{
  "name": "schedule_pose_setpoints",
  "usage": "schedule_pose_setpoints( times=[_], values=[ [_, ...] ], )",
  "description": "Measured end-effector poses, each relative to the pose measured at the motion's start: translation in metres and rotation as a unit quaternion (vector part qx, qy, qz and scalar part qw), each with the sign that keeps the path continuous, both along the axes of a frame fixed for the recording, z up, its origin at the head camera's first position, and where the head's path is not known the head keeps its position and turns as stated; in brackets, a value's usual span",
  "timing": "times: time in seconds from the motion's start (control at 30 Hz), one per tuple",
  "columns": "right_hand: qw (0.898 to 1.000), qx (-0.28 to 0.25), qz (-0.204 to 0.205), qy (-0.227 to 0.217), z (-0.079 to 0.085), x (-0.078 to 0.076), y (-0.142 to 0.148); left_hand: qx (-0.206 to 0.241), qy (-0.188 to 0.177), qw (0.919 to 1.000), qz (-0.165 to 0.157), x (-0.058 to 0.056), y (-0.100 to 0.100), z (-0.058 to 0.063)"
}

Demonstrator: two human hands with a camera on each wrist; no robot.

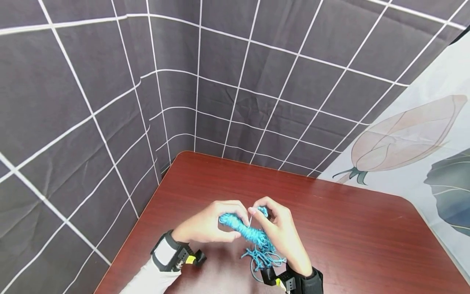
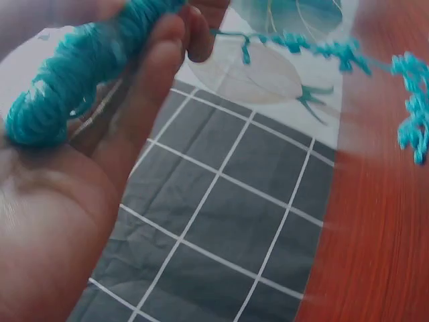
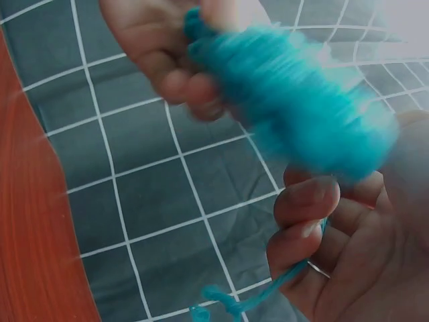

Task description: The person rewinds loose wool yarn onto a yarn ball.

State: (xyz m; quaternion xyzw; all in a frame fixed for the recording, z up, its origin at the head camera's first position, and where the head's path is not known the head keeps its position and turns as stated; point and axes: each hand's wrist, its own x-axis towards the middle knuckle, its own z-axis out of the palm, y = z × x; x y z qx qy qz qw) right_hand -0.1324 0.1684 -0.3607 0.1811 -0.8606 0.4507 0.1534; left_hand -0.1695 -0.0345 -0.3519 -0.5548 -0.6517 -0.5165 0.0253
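A twisted skein of bright blue yarn (image 1: 235, 222) hangs between my two hands above the table. My left hand (image 1: 211, 222) grips it, thumb below and fingers over the top; in the left wrist view the skein (image 2: 87, 74) lies along the palm. My right hand (image 1: 280, 228) is at the skein's other side, thumb and forefinger pinching a thin strand. In the right wrist view a yarn strand (image 3: 281, 278) runs out from between its curled fingers (image 3: 305, 201). Kinked loose yarn (image 1: 262, 259) dangles below the right hand.
The reddish-brown table (image 1: 349, 237) spreads under both hands. Behind it and to the left hangs a dark grey curtain (image 1: 220, 98) with white grid lines. A white cloth (image 1: 404, 171) with a printed flower bud covers the right side. Both wrists wear black straps with small cameras.
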Motion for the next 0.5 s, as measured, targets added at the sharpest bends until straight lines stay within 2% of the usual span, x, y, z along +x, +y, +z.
schedule_pose_setpoints(
  times=[0.07, 0.13, 0.23, 0.37, 0.5],
  values=[
    [1.000, -0.005, 0.009, -0.002, -0.001, -0.001, 0.000, 0.012, -0.016, 0.9994, -0.027, 0.000, -0.001, 0.002],
    [1.000, -0.013, 0.019, -0.005, -0.002, -0.002, 0.000, 0.034, -0.034, 0.9980, -0.041, 0.000, -0.002, 0.004],
    [0.999, -0.020, 0.029, -0.010, -0.003, -0.003, -0.002, 0.081, -0.053, 0.9947, -0.034, 0.000, -0.003, 0.005],
    [0.999, -0.025, 0.045, -0.003, -0.002, -0.003, -0.009, 0.151, -0.074, 0.9857, 0.014, -0.002, -0.003, 0.004],
    [0.997, -0.028, 0.074, -0.012, -0.001, -0.002, -0.018, 0.178, -0.080, 0.9752, 0.105, -0.002, -0.003, 0.003]
  ],
)
